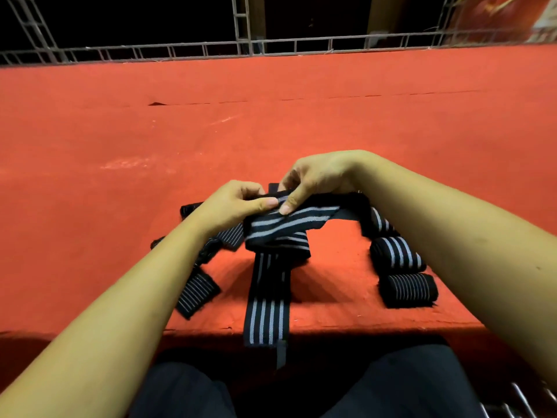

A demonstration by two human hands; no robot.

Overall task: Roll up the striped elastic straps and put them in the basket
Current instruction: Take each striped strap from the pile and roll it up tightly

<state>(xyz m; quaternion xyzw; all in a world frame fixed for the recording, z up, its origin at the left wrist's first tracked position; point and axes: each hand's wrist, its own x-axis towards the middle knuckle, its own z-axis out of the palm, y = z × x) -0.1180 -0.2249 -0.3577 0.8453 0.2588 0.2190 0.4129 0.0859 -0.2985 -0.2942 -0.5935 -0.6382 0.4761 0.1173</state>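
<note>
Three rolled straps (398, 254) lie in a row on the red surface (271, 131), just under the right forearm. They are packed side by side and touching, and the nearest is close to the surface's front edge. Each is a tight black cylinder lying on its side. The far two carry broad white stripes and the nearest has many fine ones. They rest directly on the cloth, not inside any container.

The left hand (238, 203) and the right hand (313, 179) meet above the middle of the surface. Both grip the same striped strap (289, 224). The left thumb lies along its upper edge with the fingers curled behind. The right thumb and forefinger pinch it just beside the left thumb. The strap is black elastic with four pale grey-white stripes along its length. From the hands it runs right towards the rolls, folds back on itself in a loose bunch below the left hand, then drops straight towards the person. This lower part lies flat on the cloth and hangs over the front edge. It ends in a narrow grey tab (281, 354) in front of the dark trousers (407, 387).

Left of the bunch, partly under the left forearm, lie loose straps (197, 292). They are unrolled and overlapping, black with thin white pinstripes, and how many there are cannot be told.

A metal truss frame (241, 49) runs along the far edge of the surface. A few shiny metal bars (515, 399) show in the lower right corner, too little to tell what they belong to.
</note>
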